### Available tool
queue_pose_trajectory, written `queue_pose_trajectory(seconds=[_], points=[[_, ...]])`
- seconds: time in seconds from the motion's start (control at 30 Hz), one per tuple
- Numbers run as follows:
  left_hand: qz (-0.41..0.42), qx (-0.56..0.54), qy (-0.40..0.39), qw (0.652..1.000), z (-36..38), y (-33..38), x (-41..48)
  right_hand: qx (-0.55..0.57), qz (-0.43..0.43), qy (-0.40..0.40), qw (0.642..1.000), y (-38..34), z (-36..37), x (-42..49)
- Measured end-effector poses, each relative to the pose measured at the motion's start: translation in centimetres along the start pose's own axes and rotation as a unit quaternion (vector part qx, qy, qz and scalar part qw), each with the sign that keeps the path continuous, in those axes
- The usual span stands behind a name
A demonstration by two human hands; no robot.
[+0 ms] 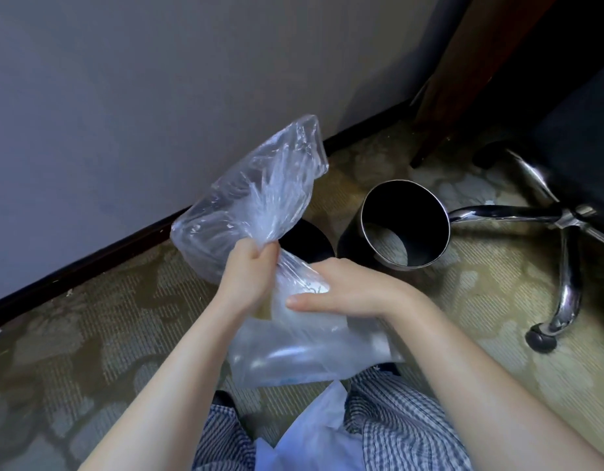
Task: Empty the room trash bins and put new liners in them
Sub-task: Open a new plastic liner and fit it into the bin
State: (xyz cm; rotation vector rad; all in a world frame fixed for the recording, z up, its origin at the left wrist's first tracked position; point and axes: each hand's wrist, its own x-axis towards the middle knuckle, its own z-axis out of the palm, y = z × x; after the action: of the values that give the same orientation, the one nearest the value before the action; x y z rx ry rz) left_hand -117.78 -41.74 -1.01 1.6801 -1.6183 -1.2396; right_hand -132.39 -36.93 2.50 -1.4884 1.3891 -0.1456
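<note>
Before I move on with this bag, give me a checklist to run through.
1. Left hand grips the clear plastic bag at its gathered middle: ok.
2. Right hand lies on the bag's lower part; firm hold: cannot tell.
3. Open black bin has no liner in it: ok.
4. Second black bin, mostly hidden behind the bag, emptied: cannot tell.
5. Room around the open bin: not ok, a chrome chair leg reaches its rim.

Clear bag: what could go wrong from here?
1. The left hand grips the clear bag only at its gathered middle; if an end hangs open, the white scrap inside may drop onto the carpet.
2. The chair leg lies right beside the shiny-rimmed bin; a nudge might tip it.
</note>
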Motion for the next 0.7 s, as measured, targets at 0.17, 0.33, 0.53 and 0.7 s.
queue_pose_trajectory(seconds=[0.17,0.33,0.53,0.7], points=[[-0.070,-0.150,-0.066,0.984,1.3,1.2,-0.7,0.006,0.009,-0.048,0.999,-0.4,1.6,1.9],[-0.108,-0.293,-0.091,0.946,1.9,1.7,-0.9,0.107,-0.014,0.033,0.994,0.0,2.2,2.6],[-0.111,-0.299,-0.089,0.944,1.5,0.7,-0.6,0.139,-0.003,0.134,0.981,-0.4,3.0,3.6],[-0.137,-0.372,-0.094,0.913,0.8,0.7,-0.4,0.322,-0.001,0.172,0.931,0.0,3.3,4.3]])
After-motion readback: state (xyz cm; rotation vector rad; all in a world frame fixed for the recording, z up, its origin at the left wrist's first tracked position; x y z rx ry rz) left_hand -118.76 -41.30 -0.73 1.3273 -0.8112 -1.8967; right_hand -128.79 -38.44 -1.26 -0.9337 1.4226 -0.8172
